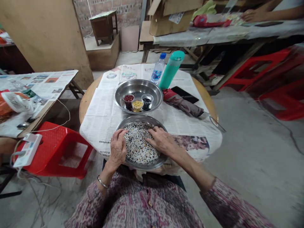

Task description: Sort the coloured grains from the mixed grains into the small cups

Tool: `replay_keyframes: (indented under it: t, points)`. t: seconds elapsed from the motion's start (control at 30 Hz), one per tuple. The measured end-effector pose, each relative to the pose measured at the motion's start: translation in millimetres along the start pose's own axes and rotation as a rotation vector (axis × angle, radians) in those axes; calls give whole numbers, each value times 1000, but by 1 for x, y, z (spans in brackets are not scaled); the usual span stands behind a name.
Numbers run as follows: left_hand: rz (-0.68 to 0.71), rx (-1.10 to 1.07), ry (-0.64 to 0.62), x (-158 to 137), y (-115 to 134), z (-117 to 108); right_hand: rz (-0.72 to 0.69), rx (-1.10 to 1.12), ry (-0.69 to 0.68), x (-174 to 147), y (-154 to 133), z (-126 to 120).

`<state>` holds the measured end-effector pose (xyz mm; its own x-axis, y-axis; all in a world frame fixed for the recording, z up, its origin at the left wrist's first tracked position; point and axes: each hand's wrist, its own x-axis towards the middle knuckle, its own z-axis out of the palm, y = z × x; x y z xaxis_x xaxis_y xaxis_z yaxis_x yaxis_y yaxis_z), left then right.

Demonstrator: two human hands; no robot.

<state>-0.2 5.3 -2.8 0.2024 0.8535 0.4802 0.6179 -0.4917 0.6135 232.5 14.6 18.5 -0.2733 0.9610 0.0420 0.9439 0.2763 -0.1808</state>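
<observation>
A shallow steel basin [163, 161] stands at the near edge of the round table, holding mixed grains [140, 144], mostly white with black, red and yellow ones. My left hand [118, 146] is curled over its left rim, fingertips just inside. From the right, my right hand [161, 139] reaches over the grains, thumb and fingers apart, fingertips touching them. Behind stands a second steel basin [136, 85] with three clear cups: one of red beans [128, 98], one of yellow beans [137, 104], one of black beans [147, 100]. Whether single grains are between my fingertips cannot be seen.
Newspaper [95, 117] covers the table. At its back right are a water bottle [157, 69], a teal bottle [171, 69], a folded umbrella [182, 103] and a phone [186, 94]. A red stool [57, 152] bears a power strip [28, 150] on the left. Another person's hands [251, 15] show behind.
</observation>
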Motion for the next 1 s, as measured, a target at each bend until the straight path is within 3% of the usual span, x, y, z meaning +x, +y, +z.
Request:
replay_keyframes:
  t: [0.17, 0.3, 0.43, 0.53, 0.63, 0.77, 0.87, 1.0]
  points:
    - [-14, -2, 3, -1, 1, 0, -96, 301, 1, -11, -26, 18]
    - [-25, -20, 9, -1, 1, 1, -269, 473, 22, -6, -60, 23]
    - [-55, -49, 45, -1, 0, 1, -457, 339, 12, -3, -81, 23]
    - [-55, -50, 30, -1, 1, 1, -512, 188, 51, 7, -81, 25]
    - [-45, -40, 29, -1, 1, 1, -468, 90, 95, 25, -67, 24]
    - [-29, -37, 25, -1, 0, 1, -256, 50, 106, 38, -36, 17]
    - [-34, -43, 14, -1, 2, 1, -155, 109, 33, 25, -15, 12]
    - [-54, -39, 16, -1, 4, 0, -192, 340, -35, -10, -11, 9]
